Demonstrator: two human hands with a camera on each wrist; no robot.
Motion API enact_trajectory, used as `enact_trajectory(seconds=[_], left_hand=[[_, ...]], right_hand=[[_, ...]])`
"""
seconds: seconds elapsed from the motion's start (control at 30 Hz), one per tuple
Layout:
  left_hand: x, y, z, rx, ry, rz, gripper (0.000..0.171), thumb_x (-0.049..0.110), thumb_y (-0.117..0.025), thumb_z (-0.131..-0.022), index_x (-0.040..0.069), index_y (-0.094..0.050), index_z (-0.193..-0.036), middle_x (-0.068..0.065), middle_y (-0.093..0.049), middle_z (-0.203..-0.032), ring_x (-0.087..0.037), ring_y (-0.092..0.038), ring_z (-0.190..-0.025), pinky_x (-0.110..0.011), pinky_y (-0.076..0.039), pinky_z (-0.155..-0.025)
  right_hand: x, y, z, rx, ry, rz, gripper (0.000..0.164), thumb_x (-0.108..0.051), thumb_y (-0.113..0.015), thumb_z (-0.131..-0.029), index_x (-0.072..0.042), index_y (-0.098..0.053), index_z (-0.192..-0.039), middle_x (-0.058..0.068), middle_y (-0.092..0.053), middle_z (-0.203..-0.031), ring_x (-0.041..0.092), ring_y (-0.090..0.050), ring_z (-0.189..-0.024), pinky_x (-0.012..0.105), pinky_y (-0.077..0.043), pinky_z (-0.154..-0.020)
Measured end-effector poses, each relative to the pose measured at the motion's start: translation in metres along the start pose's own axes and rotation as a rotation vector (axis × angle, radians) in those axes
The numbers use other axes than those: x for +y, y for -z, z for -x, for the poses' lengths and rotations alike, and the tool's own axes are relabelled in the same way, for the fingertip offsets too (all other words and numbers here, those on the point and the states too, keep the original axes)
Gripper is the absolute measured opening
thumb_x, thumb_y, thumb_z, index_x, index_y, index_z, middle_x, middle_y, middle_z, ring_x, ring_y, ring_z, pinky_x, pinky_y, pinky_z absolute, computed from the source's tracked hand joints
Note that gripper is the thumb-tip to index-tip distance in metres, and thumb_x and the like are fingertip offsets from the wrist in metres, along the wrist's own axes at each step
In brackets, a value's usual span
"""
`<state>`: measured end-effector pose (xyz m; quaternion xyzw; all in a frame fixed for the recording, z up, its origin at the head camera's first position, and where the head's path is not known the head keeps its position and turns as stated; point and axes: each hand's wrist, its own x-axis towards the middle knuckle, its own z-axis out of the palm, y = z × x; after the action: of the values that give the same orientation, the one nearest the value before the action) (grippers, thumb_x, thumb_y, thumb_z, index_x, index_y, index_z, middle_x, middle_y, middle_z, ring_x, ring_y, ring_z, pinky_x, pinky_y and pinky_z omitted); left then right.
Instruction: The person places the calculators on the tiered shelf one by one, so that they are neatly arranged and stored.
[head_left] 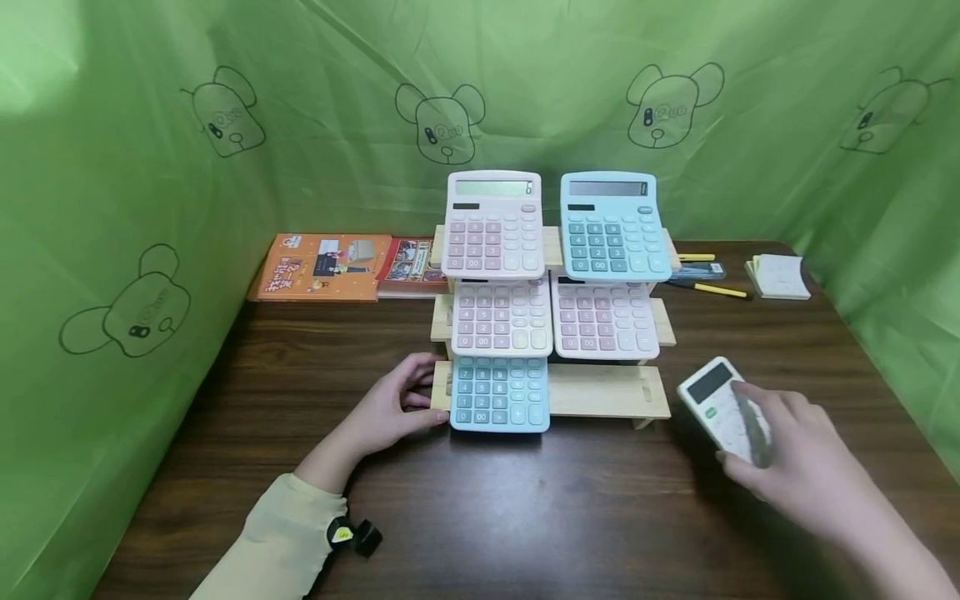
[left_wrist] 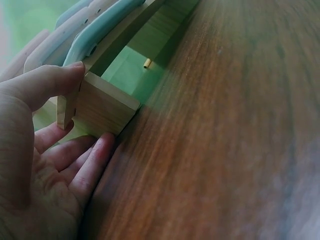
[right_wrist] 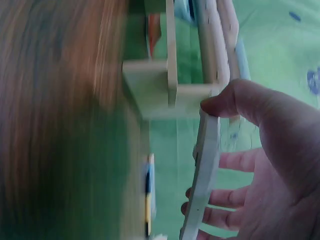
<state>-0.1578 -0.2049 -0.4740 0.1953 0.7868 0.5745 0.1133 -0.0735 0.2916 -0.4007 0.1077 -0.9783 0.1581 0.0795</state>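
A three-step wooden display rack [head_left: 607, 390] bears several calculators. Two stand on top, a pink one [head_left: 493, 225] and a blue one [head_left: 615, 227]; two pale pink ones fill the middle step, and a blue calculator [head_left: 500, 396] lies at the left of the lowest. My left hand [head_left: 393, 404] grips the lowest step's left end, the thumb [left_wrist: 65, 77] at its front edge and the fingers round the wood. To the right of the rack, my right hand [head_left: 787, 442] holds a white calculator [head_left: 716, 408] tilted in the air, its thumb and fingers on opposite edges.
Behind the rack at left lie an orange book [head_left: 322, 267] and a red book [head_left: 412, 260]. At the back right are yellow-and-black pens [head_left: 720, 290] and a pad of notes [head_left: 780, 275]. Green cloth [head_left: 525, 83] encloses the dark wooden table [head_left: 480, 517].
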Motion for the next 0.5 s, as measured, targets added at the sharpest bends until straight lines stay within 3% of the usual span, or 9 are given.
enact_trajectory(seconds=[0.27,0.5], left_hand=[[0.0,0.001,0.001,0.004,0.002,-0.003,0.069,0.024,-0.083,-0.078,0.022,-0.044,-0.136,0.001,-0.056,-0.132,-0.017,-0.054,-0.117,-0.033,-0.054,-0.087],[0.0,0.0,0.0,-0.003,-0.005,0.002,0.069,0.024,-0.083,-0.079,0.02,-0.044,-0.136,0.002,-0.056,-0.133,-0.017,-0.054,-0.118,-0.032,-0.054,-0.088]], right_hand=[[-0.046,-0.012,-0.012,0.054,0.239,0.05,0.087,-0.034,-0.081,-0.057,-0.011,-0.052,-0.136,0.011,-0.054,-0.114,0.029,-0.049,-0.097,0.044,-0.041,-0.071],[-0.064,-0.031,-0.024,0.041,0.283,0.106,0.081,-0.04,-0.076,-0.06,-0.016,-0.054,-0.134,0.011,-0.053,-0.118,0.031,-0.049,-0.101,0.048,-0.041,-0.072]])
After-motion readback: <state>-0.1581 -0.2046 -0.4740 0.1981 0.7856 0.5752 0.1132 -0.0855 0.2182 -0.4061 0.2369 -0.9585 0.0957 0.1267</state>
